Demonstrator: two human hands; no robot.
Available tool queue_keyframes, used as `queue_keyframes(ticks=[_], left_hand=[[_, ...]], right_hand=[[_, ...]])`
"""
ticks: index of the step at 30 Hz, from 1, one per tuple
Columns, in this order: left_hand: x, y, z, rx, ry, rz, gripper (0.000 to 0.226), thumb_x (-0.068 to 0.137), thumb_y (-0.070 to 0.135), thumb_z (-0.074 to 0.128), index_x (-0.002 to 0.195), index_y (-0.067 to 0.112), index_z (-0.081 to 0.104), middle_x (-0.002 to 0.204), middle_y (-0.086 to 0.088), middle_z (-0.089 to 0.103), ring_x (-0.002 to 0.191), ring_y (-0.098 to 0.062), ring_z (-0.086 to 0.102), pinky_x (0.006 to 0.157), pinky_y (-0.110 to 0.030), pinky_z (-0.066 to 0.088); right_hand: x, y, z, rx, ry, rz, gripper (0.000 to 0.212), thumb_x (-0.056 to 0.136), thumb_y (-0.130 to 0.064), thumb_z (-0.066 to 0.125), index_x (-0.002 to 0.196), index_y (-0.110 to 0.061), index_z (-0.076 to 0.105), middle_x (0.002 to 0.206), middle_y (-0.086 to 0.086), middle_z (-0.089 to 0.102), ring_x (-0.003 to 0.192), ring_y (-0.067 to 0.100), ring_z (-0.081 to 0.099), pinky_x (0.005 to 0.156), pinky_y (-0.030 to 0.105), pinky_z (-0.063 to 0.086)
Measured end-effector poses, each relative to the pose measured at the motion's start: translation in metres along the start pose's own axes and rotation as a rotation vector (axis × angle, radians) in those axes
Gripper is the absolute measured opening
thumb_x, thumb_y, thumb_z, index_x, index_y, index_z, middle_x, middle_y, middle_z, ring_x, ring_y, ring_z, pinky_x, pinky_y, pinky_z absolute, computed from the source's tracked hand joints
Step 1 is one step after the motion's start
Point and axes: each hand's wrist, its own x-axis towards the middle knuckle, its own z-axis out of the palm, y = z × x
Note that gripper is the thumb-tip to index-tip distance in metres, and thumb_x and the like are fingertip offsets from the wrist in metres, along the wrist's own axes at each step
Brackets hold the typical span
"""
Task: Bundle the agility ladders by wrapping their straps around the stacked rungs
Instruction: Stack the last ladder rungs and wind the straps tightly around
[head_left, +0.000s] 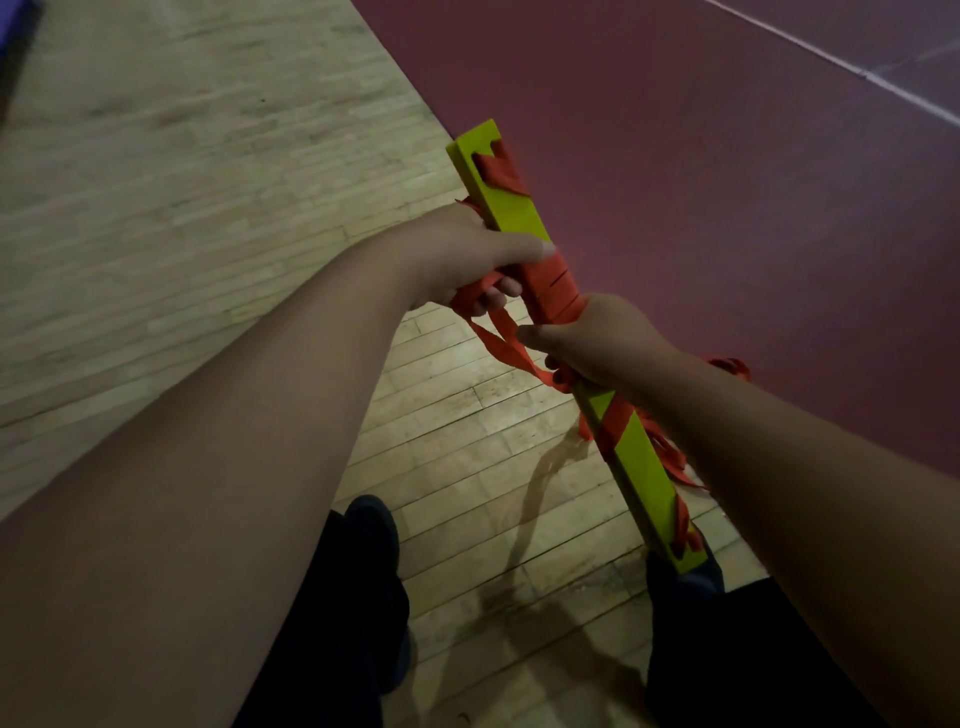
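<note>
stacked rungs (511, 208): yellow-green bundle held in the air, running from upper centre of the frame down to lower right, above the person's legs.
strap (553, 291): orange webbing; a tight band of turns sits round the stack between the two hands, one diagonal turn crosses it lower down, and more is threaded through the slot at the top end.
loose loop (501, 340): slack strap hanging between the hands; further tails dangle off the right side of the stack.
left hand (467, 254): fingers curled round the stack and a length of strap, thumb laid across the wrapped band.
right hand (602, 338): clamped round the stack just below the band, thumb against the slack.
progress: by my reading about midway; the middle is bound, the slack is not yet wound or secured. whether other ladders wait, i cannot tell.
wooden floor (208, 182): pale strips, left and bottom.
maroon court surface (675, 156): upper right, crossed by a white line (883, 78).
room: dim, seemingly a sports hall.
dark trousers (353, 597): bottom centre.
</note>
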Motion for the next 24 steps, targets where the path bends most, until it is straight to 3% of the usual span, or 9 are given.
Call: queue_keyframes(ticks=[2, 7, 12, 17, 20, 24], left_hand=[[0.001, -0.005, 0.0, 0.013, 0.029, -0.011, 0.046, 0.093, 0.052, 0.082, 0.112, 0.011, 0.079, 0.083, -0.004, 0.077, 0.065, -0.013, 0.067, 0.059, -0.028, 0.058], [0.001, -0.003, -0.006, -0.054, 0.068, 0.016, 0.055, 0.088, 0.062, 0.083, 0.111, 0.012, 0.078, 0.076, 0.0, 0.072, 0.061, -0.011, 0.062, 0.06, -0.03, 0.056], [-0.001, 0.003, -0.008, -0.024, 0.094, 0.017, 0.066, 0.085, 0.078, 0.074, 0.108, 0.016, 0.08, 0.083, -0.002, 0.081, 0.062, -0.01, 0.063, 0.063, -0.03, 0.057], [0.0, 0.001, -0.007, -0.056, 0.076, 0.033, 0.066, 0.085, 0.075, 0.076, 0.11, 0.014, 0.079, 0.079, 0.0, 0.078, 0.061, -0.011, 0.062, 0.061, -0.03, 0.055], [-0.004, 0.003, -0.012, -0.088, 0.052, 0.104, 0.054, 0.091, 0.069, 0.074, 0.099, 0.015, 0.077, 0.07, 0.002, 0.069, 0.057, -0.011, 0.055, 0.061, -0.027, 0.052], [-0.005, 0.003, -0.016, -0.217, -0.017, 0.196, 0.049, 0.095, 0.066, 0.071, 0.096, 0.017, 0.075, 0.072, 0.0, 0.064, 0.056, -0.01, 0.049, 0.06, -0.026, 0.047]], right_hand=[[-0.001, 0.0, 0.002, -0.046, 0.009, -0.017, 0.045, 0.087, -0.052, 0.084, 0.108, -0.017, 0.066, 0.089, 0.007, 0.079, 0.071, 0.022, 0.079, 0.061, 0.033, 0.066], [-0.009, -0.008, -0.009, 0.059, -0.082, -0.081, 0.052, 0.086, -0.057, 0.084, 0.109, -0.015, 0.066, 0.088, 0.01, 0.079, 0.07, 0.024, 0.08, 0.063, 0.032, 0.064], [-0.017, -0.017, -0.013, 0.099, -0.049, -0.15, 0.058, 0.085, -0.061, 0.082, 0.107, -0.009, 0.067, 0.08, 0.007, 0.08, 0.068, 0.026, 0.08, 0.074, 0.044, 0.068], [-0.022, -0.015, -0.01, 0.1, -0.018, -0.177, 0.054, 0.084, -0.057, 0.085, 0.107, -0.011, 0.067, 0.086, 0.012, 0.079, 0.069, 0.026, 0.08, 0.07, 0.04, 0.068], [-0.024, -0.019, -0.021, 0.289, -0.132, -0.215, 0.044, 0.089, -0.046, 0.083, 0.116, -0.015, 0.066, 0.1, 0.019, 0.077, 0.076, 0.029, 0.079, 0.065, 0.035, 0.065], [-0.025, -0.022, -0.031, 0.456, -0.429, -0.22, 0.045, 0.093, -0.04, 0.068, 0.127, -0.011, 0.062, 0.103, 0.018, 0.078, 0.09, 0.032, 0.076, 0.078, 0.04, 0.062]])
